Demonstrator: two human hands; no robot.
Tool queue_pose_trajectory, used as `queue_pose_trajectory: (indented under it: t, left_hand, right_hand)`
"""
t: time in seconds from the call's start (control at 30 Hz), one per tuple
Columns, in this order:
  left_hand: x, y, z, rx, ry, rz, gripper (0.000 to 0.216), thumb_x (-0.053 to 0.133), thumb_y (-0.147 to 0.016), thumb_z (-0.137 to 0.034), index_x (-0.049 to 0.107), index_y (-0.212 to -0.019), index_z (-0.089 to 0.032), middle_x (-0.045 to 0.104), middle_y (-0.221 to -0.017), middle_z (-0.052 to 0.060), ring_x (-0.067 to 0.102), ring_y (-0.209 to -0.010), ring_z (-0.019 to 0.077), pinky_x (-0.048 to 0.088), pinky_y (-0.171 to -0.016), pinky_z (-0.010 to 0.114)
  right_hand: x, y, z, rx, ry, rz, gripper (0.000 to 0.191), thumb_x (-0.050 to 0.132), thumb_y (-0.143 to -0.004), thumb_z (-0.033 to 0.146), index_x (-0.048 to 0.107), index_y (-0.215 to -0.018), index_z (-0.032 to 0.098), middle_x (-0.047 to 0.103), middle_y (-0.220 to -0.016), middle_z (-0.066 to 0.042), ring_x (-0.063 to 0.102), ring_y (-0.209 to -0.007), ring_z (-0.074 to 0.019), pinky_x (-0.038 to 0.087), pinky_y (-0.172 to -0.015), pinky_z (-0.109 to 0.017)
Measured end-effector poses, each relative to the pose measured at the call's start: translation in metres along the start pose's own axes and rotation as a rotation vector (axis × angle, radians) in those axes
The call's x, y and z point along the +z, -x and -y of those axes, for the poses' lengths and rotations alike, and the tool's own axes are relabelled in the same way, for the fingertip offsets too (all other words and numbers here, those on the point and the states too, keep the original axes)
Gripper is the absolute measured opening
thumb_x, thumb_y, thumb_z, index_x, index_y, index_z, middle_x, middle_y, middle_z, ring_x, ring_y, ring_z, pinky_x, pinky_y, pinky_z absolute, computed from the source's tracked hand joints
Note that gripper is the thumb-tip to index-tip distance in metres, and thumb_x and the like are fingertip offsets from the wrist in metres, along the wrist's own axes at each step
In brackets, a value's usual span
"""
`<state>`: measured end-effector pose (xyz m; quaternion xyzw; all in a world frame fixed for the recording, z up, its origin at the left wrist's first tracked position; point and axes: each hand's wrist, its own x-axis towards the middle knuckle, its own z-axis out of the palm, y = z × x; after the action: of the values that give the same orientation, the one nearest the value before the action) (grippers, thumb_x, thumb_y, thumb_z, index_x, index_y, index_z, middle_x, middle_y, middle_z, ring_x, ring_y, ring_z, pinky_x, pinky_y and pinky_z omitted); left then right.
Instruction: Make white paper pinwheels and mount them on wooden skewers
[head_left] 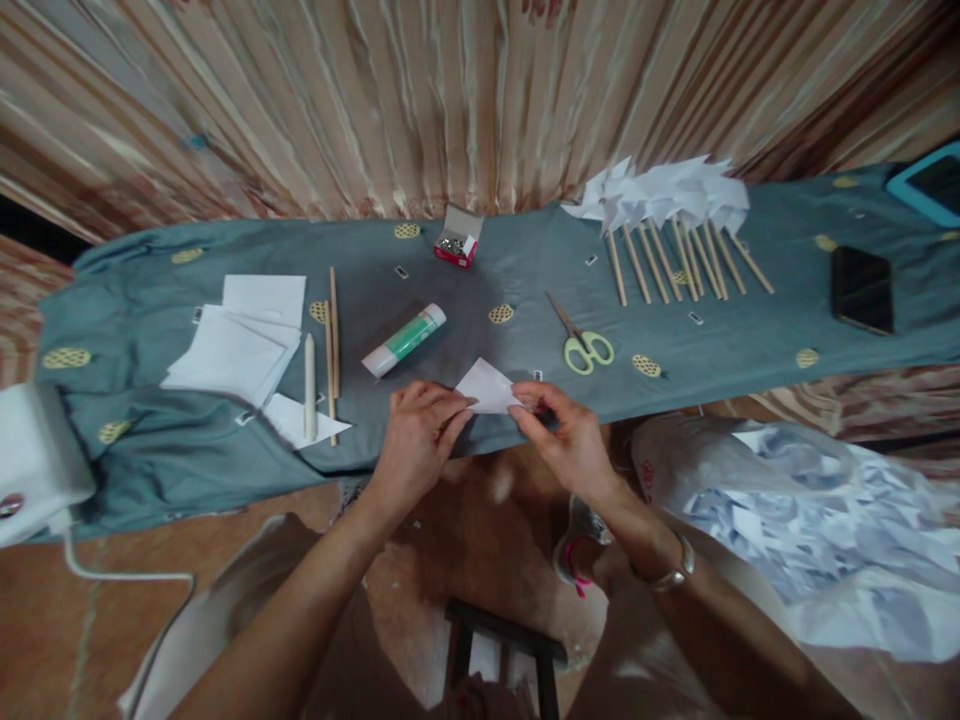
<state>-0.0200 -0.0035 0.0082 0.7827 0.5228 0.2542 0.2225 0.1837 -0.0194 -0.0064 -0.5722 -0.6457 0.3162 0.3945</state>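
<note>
Between my hands, at the front edge of the cloth-covered table, is a small white paper [486, 386] with its peak pointing away from me. It looks folded into a triangle. My left hand [424, 430] pinches its left corner, while the right corner sits between the thumb and fingers of my right hand [564, 435]. A glue stick [405, 340] with a green label lies just beyond my left hand. Green-handled scissors [581, 340] rest open beyond my right hand. To the left are a stack of white paper squares [232, 350], a pale pencil-like stick [310, 385] and two wooden sticks [334, 330].
Several paper pinwheels [667, 200] on wooden sticks lie at the back right. A small red box [456, 240] of metal pins stands open at the back. A black phone [862, 290] lies at right. Below is a bag [817, 530] of white paper pieces; a white device [41, 465] stands left.
</note>
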Motion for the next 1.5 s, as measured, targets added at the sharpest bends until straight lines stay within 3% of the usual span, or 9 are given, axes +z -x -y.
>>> queue_pose_trajectory:
  t: [0.33,0.8,0.93,1.07,1.2,1.5]
  left_hand:
    - [0.005,0.0,0.004,-0.073,-0.024,-0.024,0.02,0.056,-0.091,-0.024,0.071,-0.104,-0.019,0.074,-0.093,0.007,0.06,-0.09,0.0234,0.039,-0.082,0.038]
    - [0.005,-0.001,0.006,-0.077,-0.1,-0.055,0.025,0.058,-0.091,-0.028,0.067,-0.112,-0.019,0.072,-0.091,0.007,0.06,-0.092,0.0247,0.04,-0.084,0.038]
    - [0.004,-0.001,0.001,-0.007,-0.174,-0.073,0.032,0.055,-0.093,-0.032,0.062,-0.12,-0.017,0.07,-0.106,0.011,0.06,-0.099,0.0267,0.044,-0.086,0.041]
    - [0.01,0.004,-0.008,0.182,-0.218,-0.112,0.037,0.05,-0.096,-0.027,0.053,-0.131,-0.016,0.058,-0.137,0.015,0.049,-0.13,0.0295,0.042,-0.102,0.046]
    - [0.023,0.014,-0.019,0.338,-0.277,-0.041,0.04,0.044,-0.097,-0.018,0.048,-0.135,-0.01,0.053,-0.144,0.016,0.038,-0.142,0.0279,0.036,-0.112,0.048]
    - [0.041,0.026,-0.02,0.336,-0.351,0.061,0.048,0.045,-0.096,-0.022,0.041,-0.142,-0.008,0.046,-0.149,0.017,0.031,-0.146,0.0291,0.033,-0.117,0.051]
  right_hand:
    - [0.001,-0.014,0.001,0.063,0.029,-0.064,0.022,0.062,-0.085,0.031,0.065,-0.105,0.023,0.071,-0.08,0.001,0.066,-0.072,-0.0154,0.054,-0.074,-0.029]
    - [0.003,-0.019,0.0,0.056,0.149,-0.045,0.026,0.059,-0.086,0.032,0.064,-0.108,0.02,0.071,-0.082,-0.001,0.065,-0.074,-0.0171,0.052,-0.077,-0.029]
    - [0.004,-0.02,0.0,0.045,0.158,-0.039,0.026,0.059,-0.086,0.032,0.064,-0.109,0.019,0.07,-0.081,-0.002,0.065,-0.073,-0.0174,0.052,-0.078,-0.03]
    - [0.004,-0.021,0.0,0.038,0.153,-0.034,0.025,0.057,-0.087,0.031,0.063,-0.109,0.02,0.07,-0.081,-0.001,0.064,-0.073,-0.017,0.051,-0.078,-0.03]
    - [0.005,-0.021,0.0,0.026,0.165,-0.022,0.025,0.056,-0.087,0.028,0.063,-0.109,0.019,0.069,-0.08,-0.001,0.063,-0.072,-0.0164,0.05,-0.077,-0.029]
    - [0.005,-0.024,0.002,0.025,0.172,-0.011,0.023,0.056,-0.086,0.026,0.066,-0.105,0.019,0.07,-0.08,-0.002,0.063,-0.07,-0.0164,0.051,-0.076,-0.029]
